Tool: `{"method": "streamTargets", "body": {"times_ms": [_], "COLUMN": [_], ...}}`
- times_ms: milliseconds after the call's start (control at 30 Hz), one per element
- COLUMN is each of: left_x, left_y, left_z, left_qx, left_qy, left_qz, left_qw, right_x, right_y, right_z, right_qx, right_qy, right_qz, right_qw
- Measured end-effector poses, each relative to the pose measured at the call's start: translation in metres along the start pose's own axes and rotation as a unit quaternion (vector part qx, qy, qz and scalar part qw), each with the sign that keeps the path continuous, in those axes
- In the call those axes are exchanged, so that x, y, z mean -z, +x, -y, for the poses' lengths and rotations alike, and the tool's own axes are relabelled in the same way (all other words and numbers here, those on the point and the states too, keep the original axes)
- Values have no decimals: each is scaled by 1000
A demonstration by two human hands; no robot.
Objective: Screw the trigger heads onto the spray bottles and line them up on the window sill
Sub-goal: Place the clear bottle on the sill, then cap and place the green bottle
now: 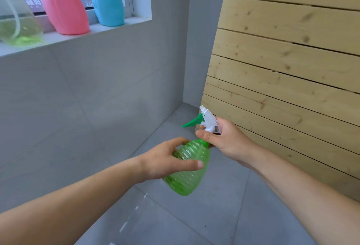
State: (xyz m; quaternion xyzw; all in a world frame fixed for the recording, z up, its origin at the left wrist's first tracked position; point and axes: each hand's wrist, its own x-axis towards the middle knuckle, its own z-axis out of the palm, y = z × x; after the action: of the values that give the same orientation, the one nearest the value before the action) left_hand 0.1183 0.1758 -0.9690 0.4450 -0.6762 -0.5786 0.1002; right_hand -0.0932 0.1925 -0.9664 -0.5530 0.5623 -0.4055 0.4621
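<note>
A ribbed translucent green spray bottle [190,176] is held in the air, tilted with its neck up and to the right. My left hand [167,159] wraps around its body. My right hand [224,137] grips the white trigger head [209,121] with its green lever, which sits on the bottle's neck. On the window sill [109,28] at the upper left stand three bottles in a row: a clear greenish one [15,21], a pink one [63,5] and a blue one [108,1]. Their tops are cut off by the frame.
A grey tiled wall runs below the sill and meets a grey tiled floor [214,205]. A light wooden slatted panel [282,59] stands close on the right. A faint clear bottle shape [132,219] lies blurred near the bottom centre.
</note>
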Motion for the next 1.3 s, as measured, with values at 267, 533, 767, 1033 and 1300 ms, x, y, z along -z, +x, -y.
{"method": "streamTargets", "body": {"times_ms": [267, 533, 767, 1033, 1300], "left_x": [0, 2, 3, 4, 2], "left_y": [-1, -1, -2, -2, 2], "left_z": [-4, -8, -10, -15, -11], "left_qx": [-5, -16, -16, -15, -29], "left_qy": [-16, -26, -45, -100, -212], "left_qz": [4, -5, -2, 4, 85], "left_qw": [1000, 1000, 999, 995, 973], "right_x": [3, 9, 10, 6, 6], "right_y": [-1, -5, -6, -3, -6], "right_z": [4, 10, 18, 17, 26], "right_qx": [1, 2, 11, -42, -53], "right_qy": [39, 102, 86, 237, 292], "right_qz": [17, 47, 49, 1, 48], "right_qw": [999, 994, 995, 970, 954]}}
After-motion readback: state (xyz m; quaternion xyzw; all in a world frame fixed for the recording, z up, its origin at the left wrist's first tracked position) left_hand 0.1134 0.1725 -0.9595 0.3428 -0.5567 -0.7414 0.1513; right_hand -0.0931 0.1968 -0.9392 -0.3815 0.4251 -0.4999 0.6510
